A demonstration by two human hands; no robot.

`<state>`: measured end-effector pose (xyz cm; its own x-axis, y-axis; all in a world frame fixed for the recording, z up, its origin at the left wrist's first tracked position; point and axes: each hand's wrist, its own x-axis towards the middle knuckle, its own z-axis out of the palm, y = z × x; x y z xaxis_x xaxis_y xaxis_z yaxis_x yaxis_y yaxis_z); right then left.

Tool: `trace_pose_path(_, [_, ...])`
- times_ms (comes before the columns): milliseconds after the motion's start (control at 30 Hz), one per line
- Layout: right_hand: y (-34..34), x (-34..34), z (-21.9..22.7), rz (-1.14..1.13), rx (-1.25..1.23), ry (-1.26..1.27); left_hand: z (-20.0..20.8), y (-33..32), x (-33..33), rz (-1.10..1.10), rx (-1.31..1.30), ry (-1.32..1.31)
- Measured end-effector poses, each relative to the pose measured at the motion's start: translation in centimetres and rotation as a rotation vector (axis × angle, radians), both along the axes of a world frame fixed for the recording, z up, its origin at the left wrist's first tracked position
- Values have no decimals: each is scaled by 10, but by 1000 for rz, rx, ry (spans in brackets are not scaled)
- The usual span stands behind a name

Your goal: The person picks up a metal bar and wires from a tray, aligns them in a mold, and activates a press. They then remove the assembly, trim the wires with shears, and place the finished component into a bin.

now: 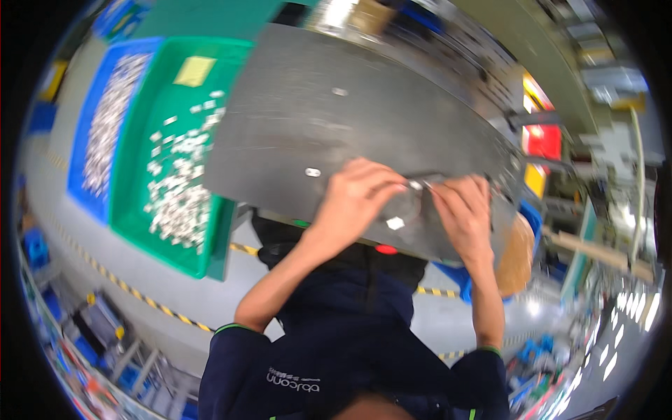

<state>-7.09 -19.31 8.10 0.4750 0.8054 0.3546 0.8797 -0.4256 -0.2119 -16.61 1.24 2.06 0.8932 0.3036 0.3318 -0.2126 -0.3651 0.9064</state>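
Observation:
My left hand (355, 199) is closed in a pinch over the dark grey metal tabletop (280, 105). At its fingertips shows a small white part (416, 185), blurred. My right hand (465, 210) is pinched just to the right of that part; whatever its fingertips hold is too small to make out. Nearer to me, between the hands, lies a white square piece (395, 223) on the tabletop. Left of my left hand rests a small white piece with dark spots (313, 172). Another small pale piece (339, 92) lies farther back.
At the left stand a green tray (126, 210) with many loose white pieces and a blue tray (78, 164) full of small parts. A green button (301, 223) and a red button (386, 249) sit at the table's front edge. A brown bag (516, 257) stands beyond my right forearm.

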Motion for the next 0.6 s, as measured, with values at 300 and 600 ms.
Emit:
trace_pose_path(300, [-33,6,-23,57,4,-52,-22,-26,4,-75,-73,-137])
trace_pose_path(600, [-41,9,-55,-46,162,64,-15,-17,-6,-52,-7,-119])
